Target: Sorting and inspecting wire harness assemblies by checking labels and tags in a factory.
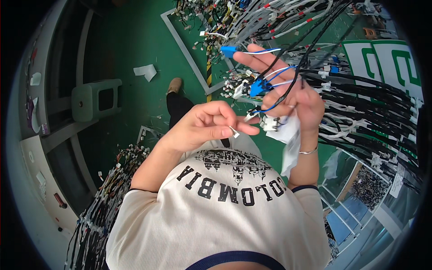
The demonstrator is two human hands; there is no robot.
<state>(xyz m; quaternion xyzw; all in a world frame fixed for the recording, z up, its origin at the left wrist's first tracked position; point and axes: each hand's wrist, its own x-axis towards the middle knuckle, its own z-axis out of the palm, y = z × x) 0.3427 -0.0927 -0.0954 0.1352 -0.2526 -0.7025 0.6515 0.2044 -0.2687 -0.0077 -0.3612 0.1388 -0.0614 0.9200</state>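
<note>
Above green floor (130,42), the left hand (201,122) pinches a small white connector (235,133); the right hand (294,95) holds wired blue connectors (258,88).

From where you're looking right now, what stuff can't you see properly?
All in the head view:
- Small white connector: partly hidden by the left hand pinching it.
- Pale, see-through sheet by the right hand: blurred, so I can't tell if it's a bag.
- Lower-left wire bundle: its bottom is cut off by the dark rim.
- Top wire bundle: cut off by the upper edge; its tiny plug holes are too small.
</note>
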